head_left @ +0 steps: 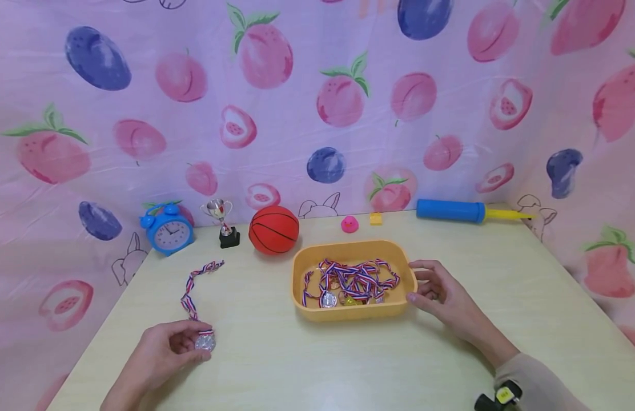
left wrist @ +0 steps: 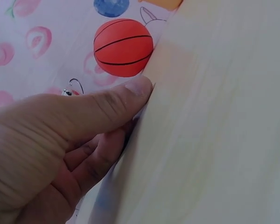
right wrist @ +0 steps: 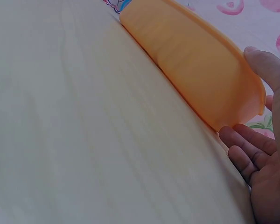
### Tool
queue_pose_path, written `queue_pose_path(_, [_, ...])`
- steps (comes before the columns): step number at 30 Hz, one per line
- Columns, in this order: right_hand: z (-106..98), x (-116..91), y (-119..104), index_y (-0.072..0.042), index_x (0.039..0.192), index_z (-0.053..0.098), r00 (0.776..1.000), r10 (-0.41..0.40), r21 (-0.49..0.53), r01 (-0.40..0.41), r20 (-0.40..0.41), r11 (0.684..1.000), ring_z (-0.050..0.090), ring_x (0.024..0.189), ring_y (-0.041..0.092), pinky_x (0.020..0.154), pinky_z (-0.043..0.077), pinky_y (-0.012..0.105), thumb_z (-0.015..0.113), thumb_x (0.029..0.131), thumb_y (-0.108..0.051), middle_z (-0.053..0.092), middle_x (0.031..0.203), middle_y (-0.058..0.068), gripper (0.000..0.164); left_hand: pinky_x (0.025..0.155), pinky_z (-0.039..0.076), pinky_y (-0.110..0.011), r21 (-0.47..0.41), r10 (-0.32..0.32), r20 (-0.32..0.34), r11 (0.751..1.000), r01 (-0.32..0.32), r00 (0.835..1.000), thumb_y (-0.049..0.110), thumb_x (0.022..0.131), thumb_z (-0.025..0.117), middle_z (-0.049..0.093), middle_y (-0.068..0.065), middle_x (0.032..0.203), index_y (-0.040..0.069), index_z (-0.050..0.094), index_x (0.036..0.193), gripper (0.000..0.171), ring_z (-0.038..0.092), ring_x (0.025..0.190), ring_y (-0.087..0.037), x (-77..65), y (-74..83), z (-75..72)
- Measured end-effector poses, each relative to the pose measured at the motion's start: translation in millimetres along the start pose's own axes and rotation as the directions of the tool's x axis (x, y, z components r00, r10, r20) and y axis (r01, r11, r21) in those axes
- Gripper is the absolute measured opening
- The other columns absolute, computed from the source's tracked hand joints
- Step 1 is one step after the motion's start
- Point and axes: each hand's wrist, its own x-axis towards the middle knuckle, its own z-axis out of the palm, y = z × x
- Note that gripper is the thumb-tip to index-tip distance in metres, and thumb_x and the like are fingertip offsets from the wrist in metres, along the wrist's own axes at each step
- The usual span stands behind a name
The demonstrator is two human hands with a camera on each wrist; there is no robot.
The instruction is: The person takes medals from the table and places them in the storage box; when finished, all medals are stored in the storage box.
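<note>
On the left of the table a silver medal (head_left: 205,341) lies at the near end of its red, white and blue ribbon (head_left: 189,285). My left hand (head_left: 160,351) holds the medal by its edge, between thumb and fingers. The left wrist view shows that hand (left wrist: 60,144) low against the table, the medal hidden behind it. A yellow-orange tray (head_left: 348,314) contains a heap of medals with tangled ribbons (head_left: 356,279). With thumb and fingers spread around its right end, my right hand (head_left: 446,299) grips the tray; in the right wrist view the thumb (right wrist: 266,65) meets the rim.
Along the back stand a blue alarm clock (head_left: 169,229), a small trophy cup (head_left: 222,222) and a red mini basketball (head_left: 274,230). Farther right are a pink rubber toy (head_left: 350,224), a yellow block (head_left: 376,219) and a blue hand pump (head_left: 451,210). Fruit-print cloth hangs behind.
</note>
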Motion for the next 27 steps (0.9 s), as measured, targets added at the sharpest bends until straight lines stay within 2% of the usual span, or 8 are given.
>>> queue_pose_path(5, [0, 0, 0, -0.027, 0.161, 0.047, 1.0, 0.004, 0.001, -0.004, 0.0, 1.0, 0.064, 0.119, 0.033, 0.093, 0.058, 0.021, 0.081, 0.105, -0.033, 0.061, 0.156, 0.018, 0.066, 0.073, 0.063, -0.024, -0.069, 0.002, 0.045, 0.998, 0.001, 0.999, 0.008, 0.085, 0.098, 0.073, -0.003, 0.093, 0.012, 0.084, 0.123, 0.041, 0.068, 0.081, -0.014, 0.2, -1.4, -1.8])
queue_pose_path(10, [0, 0, -2, -0.026, 0.161, 0.047, 1.0, 0.006, 0.004, -0.006, -0.001, 1.0, 0.064, 0.12, 0.033, 0.094, 0.058, 0.02, 0.081, 0.105, -0.032, 0.061, 0.155, 0.019, 0.066, 0.071, 0.063, -0.024, -0.049, 0.008, 0.029, 0.999, -0.007, 1.0, 0.009, 0.084, 0.099, 0.073, -0.001, 0.088, 0.012, 0.084, 0.122, 0.041, 0.068, 0.078, -0.013, 0.7, 0.4, 0.3])
queue_pose_path(13, [0, 0, -2, -0.025, 0.161, 0.047, 1.0, 0.003, 0.006, -0.003, 0.002, 1.0, 0.065, 0.119, 0.033, 0.094, 0.058, 0.02, 0.081, 0.105, -0.032, 0.061, 0.155, 0.019, 0.066, 0.07, 0.062, -0.023, -0.026, -0.042, 0.003, 0.999, 0.042, 0.999, 0.012, 0.082, 0.101, 0.074, 0.001, 0.087, 0.012, 0.084, 0.121, 0.042, 0.068, 0.078, -0.015, 0.8, 2.6, 1.7])
queue_pose_path(17, [1, -1, -2, -0.026, 0.161, 0.047, 1.0, -0.004, 0.006, 0.004, 0.004, 1.0, 0.065, 0.119, 0.033, 0.094, 0.058, 0.02, 0.081, 0.105, -0.032, 0.062, 0.154, 0.019, 0.065, 0.07, 0.062, -0.023, -0.043, -0.095, -0.031, 0.995, 0.093, 0.995, 0.011, 0.081, 0.102, 0.075, -0.001, 0.089, 0.01, 0.083, 0.121, 0.044, 0.069, 0.08, -0.017, 1.0, 4.8, 1.5])
queue_pose_path(22, [1, -1, -2, -0.026, 0.16, 0.048, 1.0, -0.01, 0.011, 0.01, 0.002, 1.0, 0.065, 0.118, 0.033, 0.093, 0.059, 0.021, 0.081, 0.105, -0.031, 0.062, 0.154, 0.019, 0.065, 0.073, 0.065, -0.024, -0.099, -0.064, -0.086, 0.994, 0.055, 0.994, 0.009, 0.08, 0.102, 0.078, -0.005, 0.095, 0.006, 0.08, 0.122, 0.047, 0.073, 0.08, -0.017, 1.6, 7.5, 0.0])
queue_pose_path(27, [0, 0, -2, -0.026, 0.161, 0.047, 1.0, -0.005, 0.005, 0.005, -0.001, 1.0, 0.066, 0.118, 0.033, 0.094, 0.058, 0.02, 0.081, 0.105, -0.031, 0.062, 0.155, 0.019, 0.066, 0.072, 0.067, -0.025, -0.142, -0.003, -0.149, 0.99, -0.019, 0.989, 0.008, 0.079, 0.102, 0.08, -0.006, 0.098, 0.005, 0.08, 0.12, 0.046, 0.076, 0.078, -0.014, 1.7, 12.4, -2.0])
